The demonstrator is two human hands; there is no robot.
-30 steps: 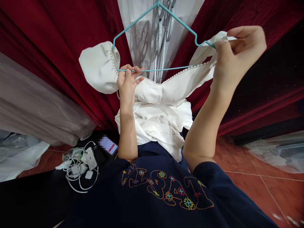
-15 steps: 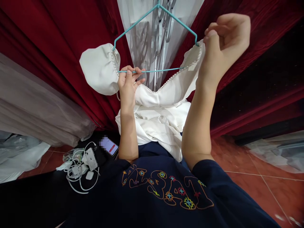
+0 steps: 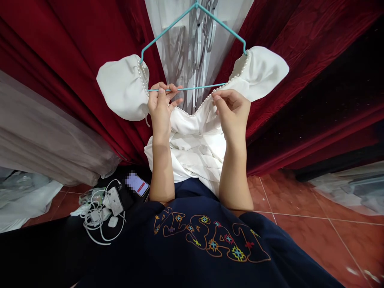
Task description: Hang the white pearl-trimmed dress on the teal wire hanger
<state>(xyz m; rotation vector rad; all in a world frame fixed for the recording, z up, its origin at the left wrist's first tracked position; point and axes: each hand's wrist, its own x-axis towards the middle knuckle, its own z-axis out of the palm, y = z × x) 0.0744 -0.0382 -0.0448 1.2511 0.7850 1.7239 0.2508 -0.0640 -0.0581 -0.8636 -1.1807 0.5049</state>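
Observation:
A white dress with puffed sleeves and a pearl-trimmed neckline hangs on a light blue clothes hanger. My left hand is closed on the hanger's lower bar, near the left sleeve, with some fingers partly extended. My right hand makes a pinch at the pearl trim on the right part of the neckline. Whatever its fingertips hold is too small or hidden to make out. Below my hands, the skirt is bunched up close to my lap.
Red curtains hang on both sides, with silvery metalwork behind the hanger. At the lower left lie a phone with a lit screen, another phone and tangled white cables. Red floor tiles show at right.
My right hand has come down and left from the upper right to the pearl neckline, uncovering the right puffed sleeve. My left hand stays on the hanger bar.

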